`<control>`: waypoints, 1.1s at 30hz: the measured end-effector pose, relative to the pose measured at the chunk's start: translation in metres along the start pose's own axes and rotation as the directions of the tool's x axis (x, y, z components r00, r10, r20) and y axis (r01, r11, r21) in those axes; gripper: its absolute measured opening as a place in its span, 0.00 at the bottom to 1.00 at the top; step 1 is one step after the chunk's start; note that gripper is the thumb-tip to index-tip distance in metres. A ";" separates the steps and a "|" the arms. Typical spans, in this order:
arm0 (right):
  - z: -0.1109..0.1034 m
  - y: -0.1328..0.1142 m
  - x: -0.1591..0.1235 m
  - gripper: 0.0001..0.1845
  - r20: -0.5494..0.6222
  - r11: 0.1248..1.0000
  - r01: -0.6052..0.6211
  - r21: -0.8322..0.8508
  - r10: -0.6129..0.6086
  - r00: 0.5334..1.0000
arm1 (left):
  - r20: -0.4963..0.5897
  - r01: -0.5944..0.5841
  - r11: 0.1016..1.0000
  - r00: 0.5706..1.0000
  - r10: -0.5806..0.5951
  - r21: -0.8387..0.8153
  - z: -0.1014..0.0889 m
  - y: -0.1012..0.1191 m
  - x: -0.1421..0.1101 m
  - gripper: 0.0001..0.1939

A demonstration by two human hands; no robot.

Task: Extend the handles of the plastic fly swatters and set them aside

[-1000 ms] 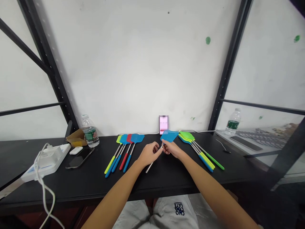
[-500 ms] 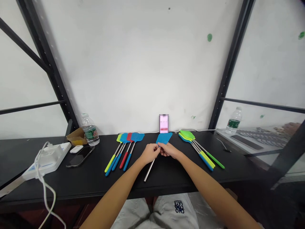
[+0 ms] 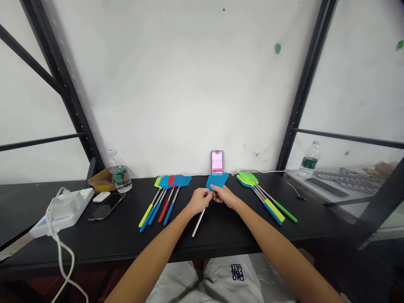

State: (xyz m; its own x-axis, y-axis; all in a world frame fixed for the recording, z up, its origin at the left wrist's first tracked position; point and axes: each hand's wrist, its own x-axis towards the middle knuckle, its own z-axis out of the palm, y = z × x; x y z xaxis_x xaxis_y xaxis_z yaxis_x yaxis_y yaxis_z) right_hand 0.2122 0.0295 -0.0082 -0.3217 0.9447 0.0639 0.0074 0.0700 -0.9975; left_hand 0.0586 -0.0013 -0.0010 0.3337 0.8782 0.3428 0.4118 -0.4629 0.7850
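A blue fly swatter (image 3: pixel 217 180) is held in front of me, its head pointing away and its bare metal shaft (image 3: pixel 198 223) slanting down toward the table's front edge. My left hand (image 3: pixel 200 200) pinches the shaft just below the head. Right beside it, my right hand (image 3: pixel 224 197) grips the neck, thumb resting on the lower part of the head. The fingers of both hands meet there and hide the joint. A small bit of blue shows by my left wrist, mostly covered. To the left lie several fly swatters (image 3: pixel 172 208) with coloured grips; several more (image 3: pixel 274 211) overlap on the right.
A phone (image 3: pixel 217 161) with a lit screen stands against the wall. At left are a water bottle (image 3: pixel 120 174), a small cardboard box (image 3: pixel 102 182), a dark phone (image 3: pixel 107 207), a white case (image 3: pixel 101 197) and a power strip (image 3: pixel 74 208) with cables. Shelf posts rise at both sides.
The swatter's head has shifted left and turned more face-on. Its shaft end came nearer to me, then moved back slightly. My right thumb has moved onto the head.
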 end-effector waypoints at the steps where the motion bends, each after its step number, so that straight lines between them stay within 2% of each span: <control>1: 0.000 0.000 0.000 0.24 -0.004 1.000 0.007 0.013 -0.007 1.000 | 0.000 0.002 1.000 1.000 -0.002 -0.022 0.000 0.000 0.001 0.18; 11: -0.004 0.006 0.007 0.25 0.005 0.993 0.050 0.105 -0.051 0.999 | 0.064 0.125 0.954 0.992 -0.111 -0.272 0.003 0.001 0.003 0.18; 15: -0.003 0.005 0.006 0.24 -0.008 0.989 0.063 0.136 -0.063 0.998 | 0.087 0.138 0.906 0.990 -0.113 -0.401 0.005 -0.002 0.005 0.18; 20: 0.000 0.001 0.004 0.26 -0.006 0.974 0.106 0.199 -0.107 0.994 | 0.114 0.161 0.841 0.986 -0.119 -0.516 0.004 0.006 0.003 0.18; 25: 0.002 -0.001 0.003 0.26 -0.016 0.967 0.105 0.233 -0.104 0.994 | 0.167 0.192 0.791 0.979 -0.115 -0.581 0.001 0.010 0.002 0.20; 33: 0.004 0.000 0.002 0.27 -0.060 0.963 0.143 0.230 -0.133 0.989 | 0.213 0.212 0.769 0.972 -0.101 -0.603 0.002 -0.002 0.007 0.23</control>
State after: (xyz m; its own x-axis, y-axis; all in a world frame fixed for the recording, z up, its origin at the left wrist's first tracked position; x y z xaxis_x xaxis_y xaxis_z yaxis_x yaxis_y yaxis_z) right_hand 0.2079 0.0298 -0.0081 -0.2626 0.9444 0.1977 -0.2569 0.1291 -0.9578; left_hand 0.0619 0.0055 -0.0007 0.4637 0.8742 0.1441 -0.1239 -0.0970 0.9875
